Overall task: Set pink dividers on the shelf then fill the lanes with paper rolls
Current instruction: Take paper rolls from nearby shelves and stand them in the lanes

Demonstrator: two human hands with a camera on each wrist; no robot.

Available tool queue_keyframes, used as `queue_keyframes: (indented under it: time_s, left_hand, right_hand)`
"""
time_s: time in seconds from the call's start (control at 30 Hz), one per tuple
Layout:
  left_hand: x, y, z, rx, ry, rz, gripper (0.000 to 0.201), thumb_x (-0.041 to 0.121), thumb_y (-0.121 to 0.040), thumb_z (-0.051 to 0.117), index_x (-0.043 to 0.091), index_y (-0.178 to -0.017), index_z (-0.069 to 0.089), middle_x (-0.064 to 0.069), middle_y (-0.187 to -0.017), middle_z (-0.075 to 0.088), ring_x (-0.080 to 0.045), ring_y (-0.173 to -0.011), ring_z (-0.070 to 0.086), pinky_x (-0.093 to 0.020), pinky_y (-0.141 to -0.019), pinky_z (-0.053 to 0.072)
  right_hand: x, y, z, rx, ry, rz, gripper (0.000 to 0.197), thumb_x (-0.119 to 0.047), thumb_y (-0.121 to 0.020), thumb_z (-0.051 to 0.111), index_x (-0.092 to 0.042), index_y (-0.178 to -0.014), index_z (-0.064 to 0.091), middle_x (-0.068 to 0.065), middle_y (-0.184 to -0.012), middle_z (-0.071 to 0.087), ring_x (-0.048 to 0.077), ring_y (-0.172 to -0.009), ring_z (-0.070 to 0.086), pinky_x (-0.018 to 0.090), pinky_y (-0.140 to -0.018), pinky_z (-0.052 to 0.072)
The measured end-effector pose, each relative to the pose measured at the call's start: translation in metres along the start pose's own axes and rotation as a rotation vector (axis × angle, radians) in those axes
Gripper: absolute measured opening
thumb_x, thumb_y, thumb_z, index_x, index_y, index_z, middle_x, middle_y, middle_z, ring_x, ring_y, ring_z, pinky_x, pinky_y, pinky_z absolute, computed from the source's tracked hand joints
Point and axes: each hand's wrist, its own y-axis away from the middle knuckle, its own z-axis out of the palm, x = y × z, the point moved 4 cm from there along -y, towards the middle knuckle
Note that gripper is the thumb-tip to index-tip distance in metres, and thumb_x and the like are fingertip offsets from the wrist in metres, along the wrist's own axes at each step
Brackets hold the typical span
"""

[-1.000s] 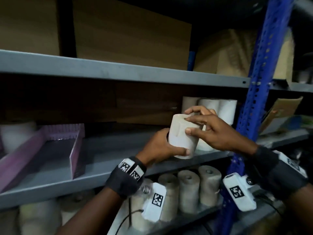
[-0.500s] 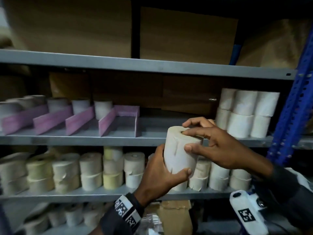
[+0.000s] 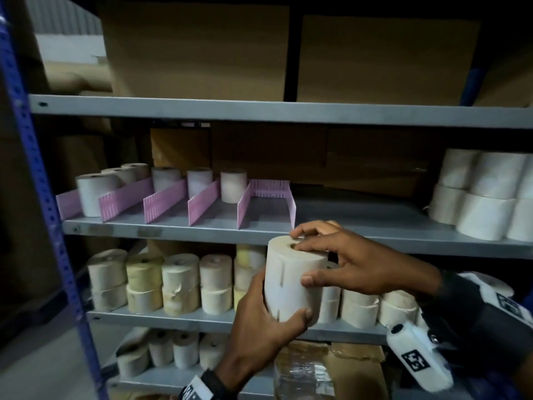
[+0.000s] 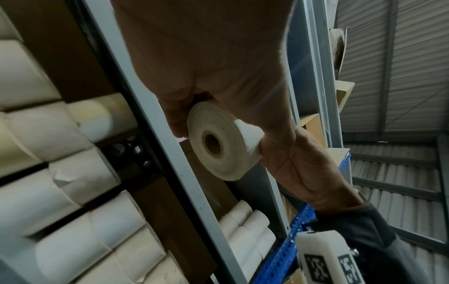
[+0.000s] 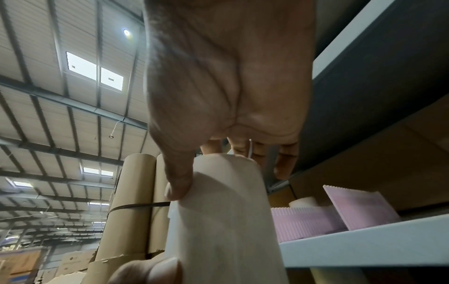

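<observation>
I hold a white paper roll (image 3: 291,280) upright in both hands, in front of the middle shelf (image 3: 375,235) edge. My left hand (image 3: 268,327) grips its lower part from below. My right hand (image 3: 343,259) pinches its top rim and side with thumb and fingers. The roll's cored end (image 4: 215,143) shows in the left wrist view; its side (image 5: 218,211) fills the right wrist view. Several pink dividers (image 3: 168,200) stand on the shelf and form lanes. Rolls (image 3: 232,186) sit at the back of the left lanes. The rightmost lane (image 3: 266,209) holds none.
A stack of white rolls (image 3: 484,200) sits at the shelf's right end. The lower shelves carry rows of cream and yellowish rolls (image 3: 161,284). A blue upright (image 3: 43,197) bounds the rack at left. Brown cardboard (image 3: 196,50) fills the top shelf.
The view has swung left and pulled back from the stack on the right; the divider lanes have come into view. Both hands have kept hold of the roll, now lower, before the shelf edge.
</observation>
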Motion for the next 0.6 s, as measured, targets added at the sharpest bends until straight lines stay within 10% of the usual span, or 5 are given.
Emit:
queue_keyframes:
  time_s: [0.33, 0.43, 0.6]
  left_hand:
    - [-0.017, -0.012, -0.037, 0.173, -0.052, 0.169, 0.068, 0.031, -0.085, 0.077, 0.05, -0.141, 0.043, 0.026, -0.134, 0.06, 0.0, -0.124, 0.059, -0.016, -0.094, 0.051]
    - [-0.021, -0.015, -0.03, 0.296, -0.2, 0.22, 0.073, 0.027, -0.089, 0.069, 0.028, -0.154, 0.035, 0.011, -0.157, 0.043, -0.004, -0.146, 0.039, -0.03, -0.116, 0.04]
    - [-0.026, -0.027, -0.001, 0.134, -0.626, 0.383, 0.081, 0.035, -0.091, 0.057, 0.016, -0.162, 0.024, -0.005, -0.172, 0.013, -0.028, -0.158, 0.014, -0.05, -0.123, 0.027]
  right_hand:
    - [-0.015, -0.06, 0.022, 0.064, 0.041, -0.028, 0.055, -0.041, -0.088, 0.068, -0.015, -0.135, 0.058, -0.01, -0.147, 0.043, 0.004, -0.133, 0.042, 0.039, -0.107, 0.044]
    - [-0.006, -0.079, 0.013, 0.092, 0.086, 0.001, 0.056, -0.041, -0.087, 0.069, -0.013, -0.135, 0.058, -0.009, -0.148, 0.043, 0.007, -0.134, 0.042, 0.041, -0.108, 0.043]
    - [0.013, -0.114, -0.003, 0.144, 0.166, -0.009, 0.053, -0.034, -0.086, 0.072, -0.007, -0.13, 0.061, -0.001, -0.145, 0.049, 0.009, -0.13, 0.048, 0.038, -0.109, 0.041]
